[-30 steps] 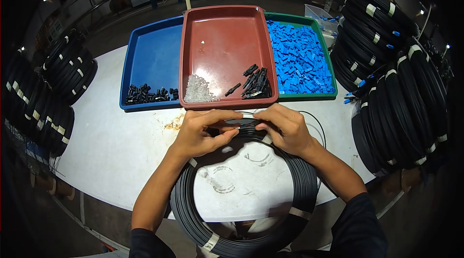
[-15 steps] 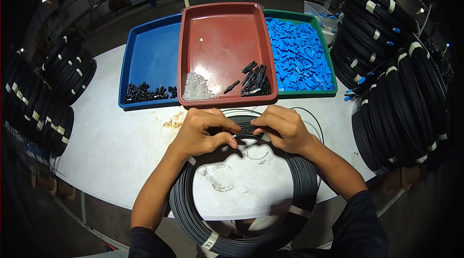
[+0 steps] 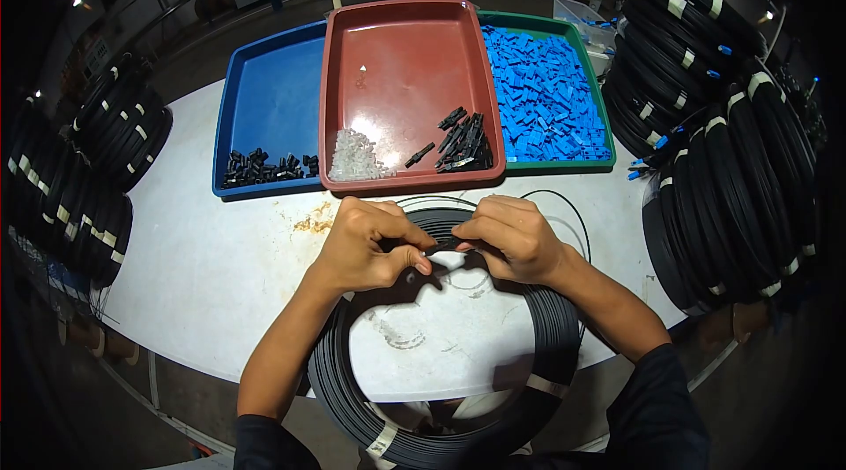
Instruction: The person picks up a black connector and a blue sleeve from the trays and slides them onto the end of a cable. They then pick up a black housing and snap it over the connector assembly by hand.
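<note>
A coil of black cable (image 3: 551, 329), bound with pale tape, leans over the near edge of the white table. Above its far side, my left hand (image 3: 374, 245) and my right hand (image 3: 514, 239) face each other, fingertips close together. Each one is closed in a pinch at an end of a small dark piece (image 3: 447, 246). Fingers cover much of that piece, so its exact kind cannot be told. A bit of something pale shows by my left thumb. A loose loop of cable (image 3: 577, 210) curves out behind my right hand.
A red tray (image 3: 405, 7) holds clear plastic bits and black connectors. Beside it are a blue tray (image 3: 269, 100) with short black parts and a green tray (image 3: 608, 140) full of blue clips. Cable coils are stacked left (image 3: 88, 214) and right (image 3: 731, 197).
My right fingertips have shifted slightly left and down, closer to my left ones. More of the small dark piece shows between them. The coil stays in place.
</note>
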Demonstrator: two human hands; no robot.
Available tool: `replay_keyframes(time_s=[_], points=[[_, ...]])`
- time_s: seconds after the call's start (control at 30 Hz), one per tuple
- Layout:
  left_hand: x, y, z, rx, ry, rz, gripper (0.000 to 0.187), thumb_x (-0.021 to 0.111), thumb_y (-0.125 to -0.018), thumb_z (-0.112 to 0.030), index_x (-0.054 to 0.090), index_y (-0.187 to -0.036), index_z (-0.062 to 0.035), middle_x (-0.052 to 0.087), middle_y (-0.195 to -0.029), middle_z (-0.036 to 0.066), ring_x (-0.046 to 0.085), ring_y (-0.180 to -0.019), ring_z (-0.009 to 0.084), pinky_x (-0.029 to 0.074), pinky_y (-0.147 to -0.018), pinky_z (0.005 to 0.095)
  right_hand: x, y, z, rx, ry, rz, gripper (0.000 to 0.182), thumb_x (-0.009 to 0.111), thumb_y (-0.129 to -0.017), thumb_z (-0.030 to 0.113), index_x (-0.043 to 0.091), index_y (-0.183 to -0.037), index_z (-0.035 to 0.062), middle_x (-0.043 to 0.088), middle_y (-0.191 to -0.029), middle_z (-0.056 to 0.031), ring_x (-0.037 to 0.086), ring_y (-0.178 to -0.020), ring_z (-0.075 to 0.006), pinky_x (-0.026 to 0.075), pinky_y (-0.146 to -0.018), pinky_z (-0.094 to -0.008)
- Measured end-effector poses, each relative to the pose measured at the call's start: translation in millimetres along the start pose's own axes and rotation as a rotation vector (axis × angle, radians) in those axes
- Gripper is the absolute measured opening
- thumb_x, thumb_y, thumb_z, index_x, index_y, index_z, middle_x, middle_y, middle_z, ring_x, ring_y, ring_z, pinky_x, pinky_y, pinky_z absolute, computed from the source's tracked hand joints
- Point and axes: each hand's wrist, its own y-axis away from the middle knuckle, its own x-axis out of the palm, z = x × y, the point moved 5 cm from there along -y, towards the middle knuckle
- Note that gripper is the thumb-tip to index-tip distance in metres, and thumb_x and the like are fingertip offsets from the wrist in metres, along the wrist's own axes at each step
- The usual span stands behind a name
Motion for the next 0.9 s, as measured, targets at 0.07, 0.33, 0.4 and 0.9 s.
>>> replay_keyframes(time_s=[0.07, 0.33, 0.4, 0.9], points=[[0.3, 0.3, 2.9, -0.015, 0.022, -0.030, 0.015, 0.086, -0.066, -0.004, 0.080, -0.079, -0.0029, 0.072, -0.067, 0.011, 0.066, -0.057, 0.0198, 0.049, -0.054, 0.0309, 0.8, 0.0, -0.1, 0.016, -0.005, -0.008, 0.021, 0.080, -0.075, 0.006, 0.064, -0.087, 0.0013, 0.056, -0.072, -0.0092, 0.059, -0.064, -0.0277, 0.048, -0.058, -0.0385], [1.7, -0.9, 2.8, -0.015, 0.030, 0.060, 0.014, 0.089, -0.067, -0.005, 0.078, -0.076, 0.0007, 0.072, -0.065, 0.011, 0.069, -0.057, 0.0164, 0.051, -0.054, 0.0259, 0.8, -0.3, 2.1, -0.004, 0.002, -0.010, 0.018, 0.078, -0.075, 0.006, 0.063, -0.085, 0.0024, 0.054, -0.072, -0.0086, 0.058, -0.062, -0.0272, 0.046, -0.056, -0.0388], [2.2, -1.4, 5.9, -0.046, 0.017, 0.045, 0.013, 0.087, -0.066, -0.001, 0.078, -0.074, 0.0018, 0.072, -0.065, 0.012, 0.070, -0.056, 0.0167, 0.051, -0.054, 0.0260, 0.5, -1.2, 2.0, -0.005, 0.012, -0.006, 0.018, 0.078, -0.075, 0.005, 0.063, -0.084, 0.0026, 0.054, -0.072, -0.0085, 0.058, -0.062, -0.0271, 0.047, -0.056, -0.0390], [1.9, -3.4, 6.9, -0.106, 0.039, 0.067, 0.009, 0.076, -0.066, 0.012, 0.074, -0.071, 0.0046, 0.071, -0.062, 0.012, 0.073, -0.060, 0.0166, 0.054, -0.055, 0.0247, 2.6, -0.8, -0.5, 0.026, 0.029, 0.003, 0.019, 0.078, -0.073, 0.004, 0.063, -0.085, 0.0021, 0.054, -0.072, -0.0086, 0.059, -0.063, -0.0271, 0.047, -0.056, -0.0387]])
